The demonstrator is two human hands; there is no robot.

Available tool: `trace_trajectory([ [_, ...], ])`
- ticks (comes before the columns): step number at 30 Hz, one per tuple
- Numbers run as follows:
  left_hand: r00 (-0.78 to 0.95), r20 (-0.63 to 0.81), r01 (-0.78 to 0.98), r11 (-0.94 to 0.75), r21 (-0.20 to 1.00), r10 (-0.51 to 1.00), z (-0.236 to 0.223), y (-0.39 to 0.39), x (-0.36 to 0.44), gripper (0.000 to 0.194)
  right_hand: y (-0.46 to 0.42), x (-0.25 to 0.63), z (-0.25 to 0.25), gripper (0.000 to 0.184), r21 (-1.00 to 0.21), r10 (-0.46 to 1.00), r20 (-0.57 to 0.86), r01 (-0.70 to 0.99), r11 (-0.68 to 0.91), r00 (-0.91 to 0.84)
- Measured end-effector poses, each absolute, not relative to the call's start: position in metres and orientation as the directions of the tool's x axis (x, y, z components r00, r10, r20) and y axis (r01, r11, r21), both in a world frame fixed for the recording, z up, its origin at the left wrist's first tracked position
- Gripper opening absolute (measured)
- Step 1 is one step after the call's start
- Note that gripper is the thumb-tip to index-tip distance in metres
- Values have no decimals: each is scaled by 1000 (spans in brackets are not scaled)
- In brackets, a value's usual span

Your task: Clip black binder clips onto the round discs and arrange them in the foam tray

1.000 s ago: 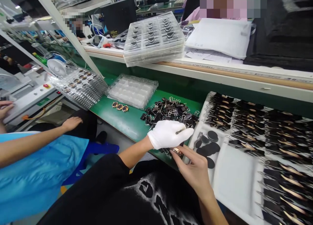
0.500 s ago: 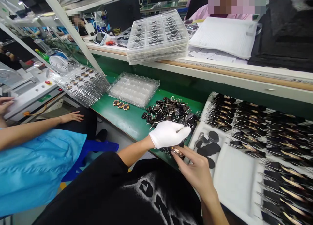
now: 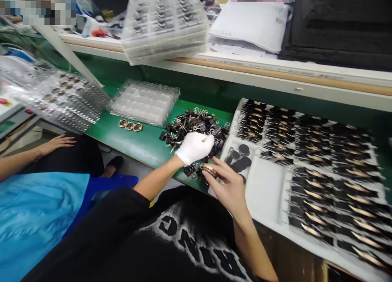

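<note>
My left hand [image 3: 196, 147], in a white glove, is over the near side of a heap of black binder clips [image 3: 196, 124]. Its fingers are curled closed, and what they hold, if anything, cannot be made out. Just to the right and nearer my body, my bare right hand [image 3: 228, 184] pinches a round gold-rimmed part [image 3: 209, 171] on edge between thumb and fingers. Three similar gold-rimmed round parts [image 3: 130, 125] lie in a row on the green tabletop, left of the clips.
A white tray [image 3: 263, 192] at right bears black discs [image 3: 240, 163] and rows of clipped gold-edged parts [image 3: 318, 200]. Clear plastic trays [image 3: 143, 102] lie behind the clips. More stacked trays stand at left and on the shelf [image 3: 220, 75]. A co-worker in blue [image 3: 45, 204] sits at left.
The camera view has shifted, so the bench appears further left and up. My gloved hand has drawn slightly apart from my right hand, which still grips the round part.
</note>
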State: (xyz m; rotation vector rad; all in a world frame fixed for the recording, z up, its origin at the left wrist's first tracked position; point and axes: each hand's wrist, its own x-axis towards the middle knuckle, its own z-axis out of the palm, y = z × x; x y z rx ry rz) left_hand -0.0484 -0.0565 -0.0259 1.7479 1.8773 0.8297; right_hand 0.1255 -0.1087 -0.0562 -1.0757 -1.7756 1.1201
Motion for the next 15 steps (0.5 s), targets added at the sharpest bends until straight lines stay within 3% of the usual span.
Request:
trace_trajectory([
  [4, -62, 160, 767, -56, 639, 985, -20, -52, -42, 55, -105, 127, -59, 20, -998, 949, 13, 53, 31, -314],
  [8, 36, 162, 866, -112, 488, 986, -11, -59, -28, 52, -101, 130, -64, 20, -996, 954, -19, 93, 9, -300],
  [11, -11, 79, 909, -23, 415, 997, -6, -73, -33, 42, -101, 133, -62, 19, -989, 946, 1, 137, 48, -323],
  [15, -253, 25, 913, 230, 337, 967, -12, -104, -84, 35, -110, 124, -55, 16, -990, 886, -36, 135, 31, -463],
])
